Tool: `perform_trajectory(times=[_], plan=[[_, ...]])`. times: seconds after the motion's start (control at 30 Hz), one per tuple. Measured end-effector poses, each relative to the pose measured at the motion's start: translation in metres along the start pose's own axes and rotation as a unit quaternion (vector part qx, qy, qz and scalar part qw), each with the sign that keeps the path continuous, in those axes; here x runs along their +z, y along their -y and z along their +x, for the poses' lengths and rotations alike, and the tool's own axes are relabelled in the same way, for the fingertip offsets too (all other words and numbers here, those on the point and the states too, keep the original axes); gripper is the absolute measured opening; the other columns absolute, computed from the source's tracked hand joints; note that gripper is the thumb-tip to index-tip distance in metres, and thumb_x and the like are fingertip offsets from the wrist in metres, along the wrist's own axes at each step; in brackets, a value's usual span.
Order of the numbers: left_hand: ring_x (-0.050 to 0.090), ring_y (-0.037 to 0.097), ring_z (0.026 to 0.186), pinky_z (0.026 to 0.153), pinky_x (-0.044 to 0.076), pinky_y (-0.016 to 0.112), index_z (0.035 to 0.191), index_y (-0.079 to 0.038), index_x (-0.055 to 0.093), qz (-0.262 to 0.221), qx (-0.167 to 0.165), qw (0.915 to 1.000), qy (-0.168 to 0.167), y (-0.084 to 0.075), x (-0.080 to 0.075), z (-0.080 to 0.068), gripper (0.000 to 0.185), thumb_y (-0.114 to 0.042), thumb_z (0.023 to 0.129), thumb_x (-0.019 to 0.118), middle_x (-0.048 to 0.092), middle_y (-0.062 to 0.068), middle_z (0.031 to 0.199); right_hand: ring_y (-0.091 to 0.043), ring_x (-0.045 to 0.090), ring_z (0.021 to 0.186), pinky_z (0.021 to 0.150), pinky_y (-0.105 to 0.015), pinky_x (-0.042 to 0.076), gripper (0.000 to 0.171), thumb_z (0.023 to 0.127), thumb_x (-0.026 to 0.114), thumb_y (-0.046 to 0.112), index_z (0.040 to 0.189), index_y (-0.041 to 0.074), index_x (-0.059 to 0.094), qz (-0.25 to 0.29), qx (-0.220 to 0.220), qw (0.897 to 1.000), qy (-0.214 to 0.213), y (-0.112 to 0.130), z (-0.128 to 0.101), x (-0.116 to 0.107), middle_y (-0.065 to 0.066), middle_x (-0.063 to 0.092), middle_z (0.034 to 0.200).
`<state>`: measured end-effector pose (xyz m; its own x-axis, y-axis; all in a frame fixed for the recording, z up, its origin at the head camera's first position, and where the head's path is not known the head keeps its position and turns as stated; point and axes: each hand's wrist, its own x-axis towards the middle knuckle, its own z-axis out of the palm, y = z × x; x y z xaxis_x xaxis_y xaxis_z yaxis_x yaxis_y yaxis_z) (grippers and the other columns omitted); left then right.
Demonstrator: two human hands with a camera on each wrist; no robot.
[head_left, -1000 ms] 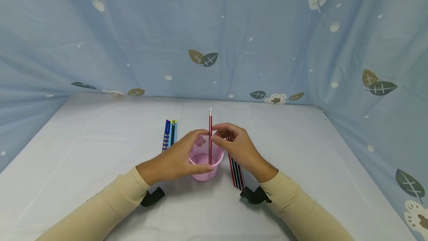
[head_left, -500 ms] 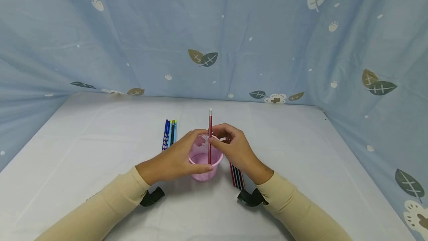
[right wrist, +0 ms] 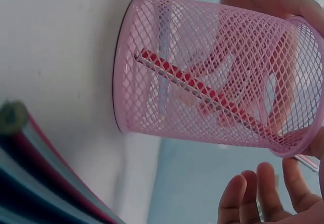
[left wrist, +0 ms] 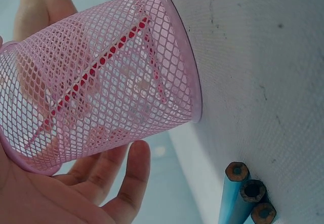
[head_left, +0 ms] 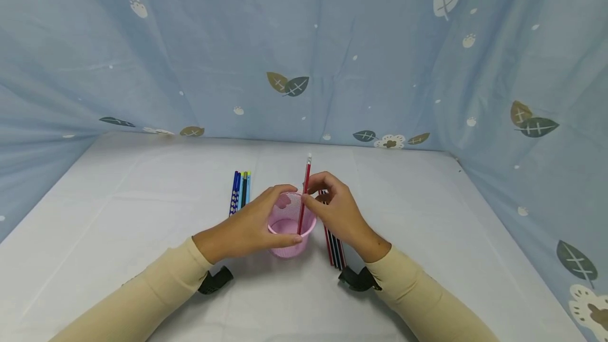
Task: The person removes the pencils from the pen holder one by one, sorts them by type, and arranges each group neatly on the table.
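Observation:
A pink mesh pencil cup stands on the white table, its weave filling much of both wrist views. My left hand grips the cup from the left, thumb at the near rim and fingers at the far side. Inside the cup, a red pencil leans to the right, white eraser end up. Its lower end shows through the mesh near the base in the right wrist view. With thumb and forefinger, my right hand pinches the pencil just above the rim; its other fingers are partly hidden.
Left of the cup lies a row of blue, light blue and dark pencils, partly behind my left hand. Several red and black pencils lie under my right wrist. A blue leaf-print curtain hangs behind the table.
From nearly upright, the red pencil has tipped so its eraser end points further right. My right hand shifted slightly left, then its fingertips moved right with the pencil. The left hand stays put.

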<state>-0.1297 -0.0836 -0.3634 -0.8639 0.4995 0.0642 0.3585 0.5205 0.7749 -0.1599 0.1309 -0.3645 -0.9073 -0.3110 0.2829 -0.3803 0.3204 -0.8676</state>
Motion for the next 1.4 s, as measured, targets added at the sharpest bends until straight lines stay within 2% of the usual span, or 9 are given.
perform_trajectory(times=[0.23,0.4,0.5,0.63,0.83,1.07,1.4], plan=[[0.053,0.020,0.123,0.098,0.050,0.044,0.149,-0.024,0.033,0.006,0.004,1.0000,0.000,0.001,0.001,0.000,0.091,-0.054,0.078,0.081,0.052,0.003,0.134,-0.019,0.062,0.102,0.087,-0.033,0.054,0.017,0.093,0.064,0.002,0.108,0.006,0.055,-0.019,-0.050,0.999,0.005,0.000,0.000,-0.002,-0.008,0.066,0.107],[0.055,0.019,0.119,0.095,0.053,0.041,0.149,-0.021,0.034,0.001,0.009,1.0000,-0.001,0.002,0.002,0.001,0.090,-0.052,0.078,0.081,0.053,0.002,0.132,-0.021,0.065,0.101,0.089,-0.034,0.055,0.018,0.094,0.062,0.002,0.110,0.004,0.053,-0.007,-0.056,0.998,-0.004,0.002,-0.001,-0.004,-0.010,0.065,0.106],[0.055,0.019,0.117,0.092,0.054,0.040,0.149,-0.021,0.034,0.001,0.009,1.0000,-0.001,0.003,0.003,0.001,0.091,-0.052,0.078,0.081,0.054,0.003,0.130,-0.020,0.065,0.100,0.087,-0.032,0.055,0.018,0.095,0.062,0.002,0.111,0.003,0.053,0.010,-0.059,0.998,-0.013,0.003,-0.003,-0.006,-0.012,0.065,0.105],[0.054,0.018,0.119,0.095,0.052,0.041,0.149,-0.023,0.034,0.005,0.005,1.0000,-0.005,0.004,0.004,0.000,0.091,-0.052,0.077,0.082,0.053,0.001,0.131,-0.016,0.064,0.095,0.083,-0.028,0.056,0.019,0.097,0.060,0.002,0.113,0.000,0.049,0.045,-0.073,0.996,-0.025,0.008,-0.004,-0.012,-0.015,0.066,0.102],[0.054,0.020,0.121,0.096,0.052,0.041,0.149,-0.025,0.034,0.003,0.002,1.0000,-0.007,0.002,0.003,0.000,0.091,-0.050,0.077,0.083,0.053,0.002,0.132,-0.018,0.070,0.078,0.071,-0.038,0.062,0.023,0.102,0.051,0.001,0.122,-0.002,0.041,0.125,-0.093,0.987,-0.037,0.022,-0.004,-0.026,-0.024,0.056,0.098],[0.054,0.020,0.121,0.096,0.052,0.043,0.149,-0.027,0.034,-0.004,-0.007,0.9999,-0.007,0.001,0.004,0.000,0.091,-0.052,0.076,0.083,0.053,0.003,0.133,-0.020,0.068,0.064,0.055,-0.044,0.060,0.026,0.105,0.043,0.008,0.131,0.010,0.037,0.137,-0.055,0.987,-0.056,0.026,-0.004,-0.039,-0.016,0.059,0.087],[0.055,0.021,0.119,0.090,0.056,0.038,0.149,-0.027,0.033,-0.007,-0.013,0.9999,-0.005,0.001,0.002,-0.001,0.093,-0.052,0.075,0.083,0.052,0.002,0.133,-0.027,0.066,0.056,0.053,-0.045,0.059,0.035,0.106,0.039,0.014,0.141,0.016,0.033,0.121,0.010,0.992,-0.015,0.018,0.003,-0.051,-0.015,0.060,0.085]])
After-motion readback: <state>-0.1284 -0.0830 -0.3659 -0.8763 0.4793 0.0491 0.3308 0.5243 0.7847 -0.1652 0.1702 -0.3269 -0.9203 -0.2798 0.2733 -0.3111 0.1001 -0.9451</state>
